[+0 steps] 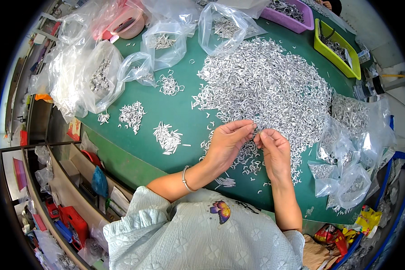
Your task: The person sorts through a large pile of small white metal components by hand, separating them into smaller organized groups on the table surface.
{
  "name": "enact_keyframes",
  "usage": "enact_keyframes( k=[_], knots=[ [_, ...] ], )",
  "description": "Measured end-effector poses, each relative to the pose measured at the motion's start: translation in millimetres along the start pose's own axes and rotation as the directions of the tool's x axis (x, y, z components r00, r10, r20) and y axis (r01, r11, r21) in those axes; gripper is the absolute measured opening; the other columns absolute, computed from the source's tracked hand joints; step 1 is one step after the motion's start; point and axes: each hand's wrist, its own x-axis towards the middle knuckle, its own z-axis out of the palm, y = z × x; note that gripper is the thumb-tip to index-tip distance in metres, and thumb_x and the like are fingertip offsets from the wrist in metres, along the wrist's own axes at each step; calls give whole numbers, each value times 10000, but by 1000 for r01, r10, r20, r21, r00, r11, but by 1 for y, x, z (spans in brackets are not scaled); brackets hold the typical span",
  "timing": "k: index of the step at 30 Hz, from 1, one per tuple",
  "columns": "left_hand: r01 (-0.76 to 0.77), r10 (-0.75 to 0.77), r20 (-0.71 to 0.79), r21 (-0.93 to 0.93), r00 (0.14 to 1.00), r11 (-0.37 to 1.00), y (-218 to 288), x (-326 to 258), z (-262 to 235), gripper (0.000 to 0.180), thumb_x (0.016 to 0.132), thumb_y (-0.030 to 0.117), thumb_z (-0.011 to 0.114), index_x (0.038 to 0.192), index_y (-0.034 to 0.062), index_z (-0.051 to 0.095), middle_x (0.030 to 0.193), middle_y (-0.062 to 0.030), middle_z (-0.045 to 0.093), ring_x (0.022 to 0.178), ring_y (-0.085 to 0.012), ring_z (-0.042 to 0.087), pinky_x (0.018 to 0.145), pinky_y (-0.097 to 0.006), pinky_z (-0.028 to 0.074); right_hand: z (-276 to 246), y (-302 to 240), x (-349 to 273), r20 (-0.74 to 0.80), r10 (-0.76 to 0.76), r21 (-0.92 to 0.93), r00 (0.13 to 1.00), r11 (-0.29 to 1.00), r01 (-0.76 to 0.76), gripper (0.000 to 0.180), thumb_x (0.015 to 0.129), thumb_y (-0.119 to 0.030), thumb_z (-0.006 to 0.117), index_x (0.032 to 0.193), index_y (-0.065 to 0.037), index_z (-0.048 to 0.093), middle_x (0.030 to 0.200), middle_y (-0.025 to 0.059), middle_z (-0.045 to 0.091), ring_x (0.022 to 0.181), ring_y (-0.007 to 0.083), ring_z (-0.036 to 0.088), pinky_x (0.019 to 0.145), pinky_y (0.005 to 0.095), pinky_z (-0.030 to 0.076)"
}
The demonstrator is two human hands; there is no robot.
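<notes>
Over the near edge of a big heap of small curved silvery metal pieces (270, 81), my two hands meet fingertip to fingertip. My left hand (229, 141) pinches a tiny silvery metal piece between thumb and forefinger; its exact shape is too small to tell. Close beside it, my right hand (276, 150) is also closed in a pinch, and whatever it holds is hidden by the fingers. Under my left forearm lies a little pile of thin metal pins (225, 182). Left of my left hand, a pile of short flat metal strips (167, 138) rests on the green table (135, 153).
Smaller piles of rings (170, 84) and curved pieces (131, 116) lie to the left. Clear plastic bags of parts (101, 76) line the far left, and more bags (346, 157) the right. A purple basket (292, 20) and a yellow-green basket (339, 54) stand far right.
</notes>
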Motion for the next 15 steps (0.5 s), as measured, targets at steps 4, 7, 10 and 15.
enact_keyframes(
  k=[4, 7, 10, 15],
  knots=[
    [13, -13, -1, -8, 1000, 1000, -2, 2, -1, 186, 929, 51, 631, 1093, -31, 659, 1034, -106, 695, 922, -142, 645, 881, -287, 513, -5, 2, 2, 16, 8, 53, 1000, 999, -9, 140, 963, -118, 594, 982, 9, 651, 885, 72, 683, 793, 107, 594, 742, 238, 446],
    [17, -17, 15, 1, 1000, 1000, -1, 2, 0, 191, 937, 73, 626, 1096, -29, 660, 1040, -107, 694, 935, -146, 644, 892, -293, 513, -8, 2, 3, -3, 13, 72, 1000, 997, -12, 153, 968, -132, 589, 992, 6, 650, 889, 69, 682, 782, 108, 586, 733, 240, 442],
    [32, -32, -5, -2, 999, 999, -1, 4, 1, 197, 940, 85, 624, 1097, -27, 662, 1045, -110, 695, 954, -152, 645, 903, -298, 511, -13, 0, 4, -48, 22, 70, 999, 997, -18, 155, 968, -136, 590, 1004, 3, 648, 887, 66, 682, 775, 103, 584, 724, 235, 440],
    [48, -48, 8, 32, 999, 998, 4, 4, 7, 197, 938, 84, 627, 1093, -31, 664, 1059, -119, 694, 972, -162, 648, 911, -302, 511, -27, 0, 5, -96, -27, -17, 995, 1000, 25, 165, 971, -128, 584, 1044, 7, 645, 906, 69, 687, 773, 91, 579, 702, 224, 436]
  ],
)
